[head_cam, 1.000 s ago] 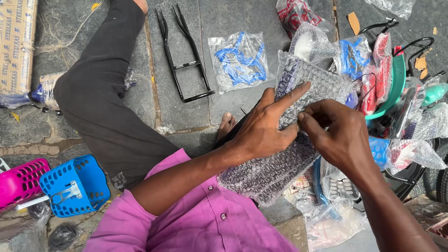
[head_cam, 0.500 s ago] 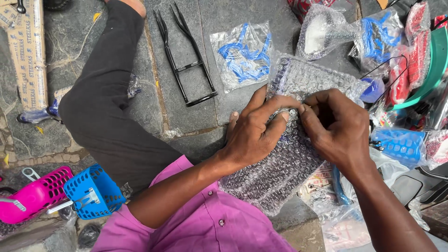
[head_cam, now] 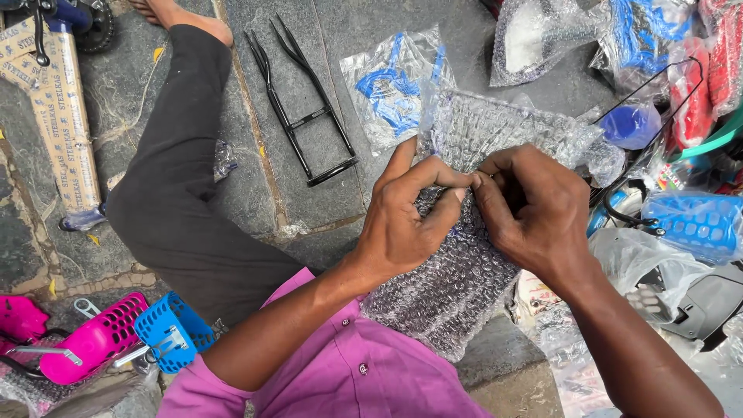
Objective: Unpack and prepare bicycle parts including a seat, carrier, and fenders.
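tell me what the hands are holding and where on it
Both the left hand and the right hand pinch the bubble-wrapped bundle near the middle of its wrapping, fingertips meeting there.

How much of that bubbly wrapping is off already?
Hardly any. The bubble-wrapped part is covered from top to bottom. The left hand and right hand are both pinching the wrap near its top, where the fingertips meet. What is left is nearly all the wrapping; the thing inside is hidden.
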